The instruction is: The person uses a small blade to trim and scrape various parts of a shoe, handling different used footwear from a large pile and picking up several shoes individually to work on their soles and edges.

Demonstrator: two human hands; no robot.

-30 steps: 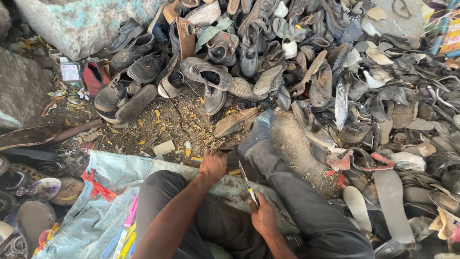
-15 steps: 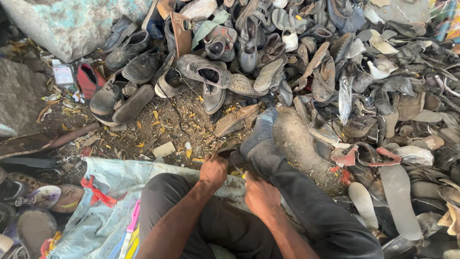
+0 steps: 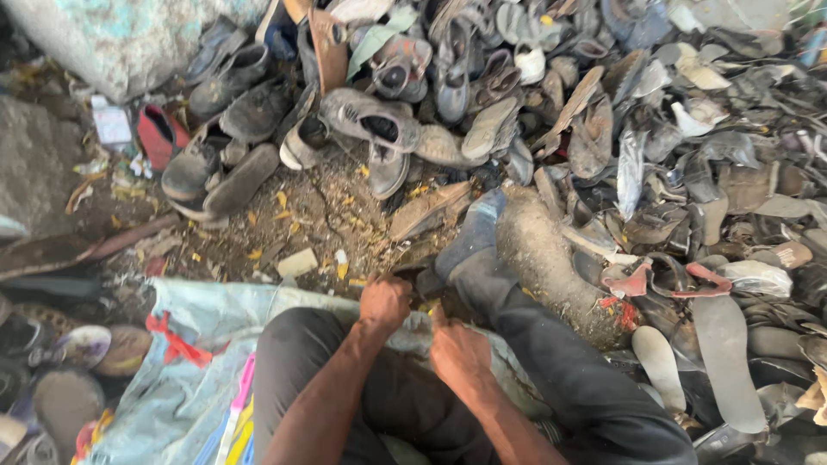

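Small pale carton (image 3: 112,125) beside red shoe (image 3: 158,138)

Shoe pile (image 3: 551,112) ahead; sheet (image 3: 185,379) under legs (image 3: 568,379).

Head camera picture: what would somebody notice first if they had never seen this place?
A huge heap of worn-out shoes and sandals fills the top and right. At the bottom middle, the left hand and right hand are close together, gripping something hidden between the knees. A pale blue sack lies lower left.

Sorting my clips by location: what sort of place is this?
Probably a shoe-scrap sorting spot: a heap of worn shoes, loose soles, littered dirt ground.
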